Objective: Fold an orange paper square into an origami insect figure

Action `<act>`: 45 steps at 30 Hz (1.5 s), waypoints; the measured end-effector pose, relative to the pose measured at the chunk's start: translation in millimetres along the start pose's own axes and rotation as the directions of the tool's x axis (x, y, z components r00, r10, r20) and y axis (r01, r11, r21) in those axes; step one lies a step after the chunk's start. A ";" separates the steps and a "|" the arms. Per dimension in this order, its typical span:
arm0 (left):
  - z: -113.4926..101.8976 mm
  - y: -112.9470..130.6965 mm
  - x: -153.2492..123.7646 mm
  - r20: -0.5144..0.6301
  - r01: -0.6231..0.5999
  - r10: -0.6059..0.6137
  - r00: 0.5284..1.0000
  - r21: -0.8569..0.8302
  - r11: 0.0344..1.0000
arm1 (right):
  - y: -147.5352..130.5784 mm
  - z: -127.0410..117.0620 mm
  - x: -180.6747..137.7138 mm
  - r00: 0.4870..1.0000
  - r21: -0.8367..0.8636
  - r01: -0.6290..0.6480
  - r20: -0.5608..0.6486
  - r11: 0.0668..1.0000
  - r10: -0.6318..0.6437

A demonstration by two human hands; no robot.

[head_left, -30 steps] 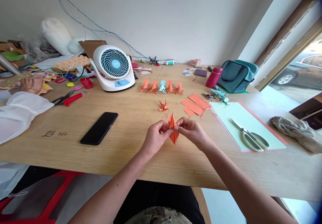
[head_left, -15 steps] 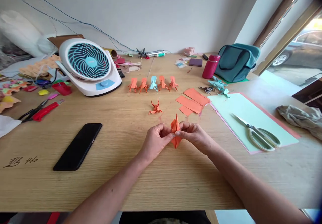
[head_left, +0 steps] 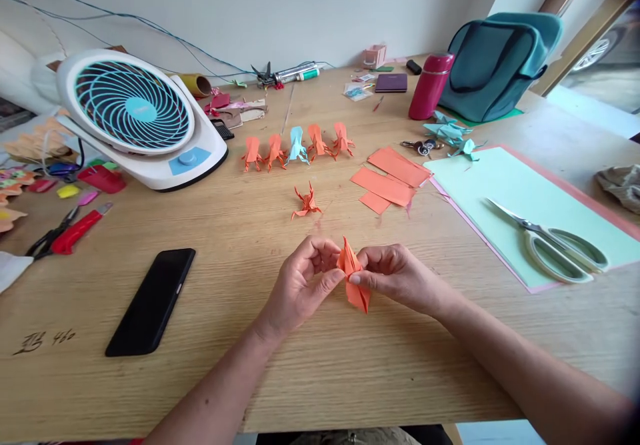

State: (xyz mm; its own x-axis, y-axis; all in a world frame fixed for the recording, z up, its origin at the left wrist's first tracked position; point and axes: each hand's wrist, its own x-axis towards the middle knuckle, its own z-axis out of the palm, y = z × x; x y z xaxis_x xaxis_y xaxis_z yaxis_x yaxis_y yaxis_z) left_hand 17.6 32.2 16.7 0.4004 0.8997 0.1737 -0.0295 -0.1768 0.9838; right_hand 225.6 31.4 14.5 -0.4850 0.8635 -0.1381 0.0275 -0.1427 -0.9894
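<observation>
Both of my hands pinch a partly folded orange paper piece (head_left: 354,278) just above the wooden table (head_left: 310,378). My left hand (head_left: 300,285) grips its left side with thumb and fingertips. My right hand (head_left: 395,277) holds its right side, fingers closed. A finished small orange paper crab (head_left: 306,203) lies just beyond my hands. Further back stands a row of folded paper figures (head_left: 297,146), mostly orange with one light blue.
Orange paper strips (head_left: 387,181) lie right of the crab. Scissors (head_left: 553,241) rest on a pale green sheet (head_left: 490,188) at right. A black phone (head_left: 153,300) lies at left, a white desk fan (head_left: 135,118) behind it. A teal bag (head_left: 497,61) and pink bottle (head_left: 429,85) stand at the back.
The view has moved closer and tilted down. The orange piece has tipped to the right in my hands, and my left fingers have opened a little around its left side.
</observation>
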 end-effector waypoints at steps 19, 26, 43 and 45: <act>-12.7 16.7 6.0 0.209 -0.351 0.286 0.935 0.419 0.838 | -5.0 -8.0 -4.5 0.985 0.080 -0.082 0.161 0.993 0.068; -17.5 15.1 6.0 0.231 -0.330 0.261 0.937 0.349 0.877 | -8.5 -8.7 -5.4 0.978 0.064 -0.061 0.205 0.996 0.047; -16.8 13.0 7.9 0.231 -0.401 0.356 0.906 0.193 0.896 | -6.6 -8.3 -5.5 0.967 0.105 -0.081 0.249 0.991 0.053; -16.3 11.2 7.3 0.237 -0.344 0.307 0.922 0.133 0.930 | -6.3 -8.0 -5.0 0.965 0.102 -0.081 0.258 0.991 0.052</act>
State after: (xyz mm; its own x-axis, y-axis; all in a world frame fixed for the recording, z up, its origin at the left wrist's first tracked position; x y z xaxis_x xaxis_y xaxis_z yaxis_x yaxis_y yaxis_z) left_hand 5.3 43.3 29.7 0.5768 0.6806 0.4518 -0.0437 -0.5266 0.8490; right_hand 234.9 31.8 21.1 -0.6918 0.7010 -0.1732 -0.0228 -0.2610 -0.9651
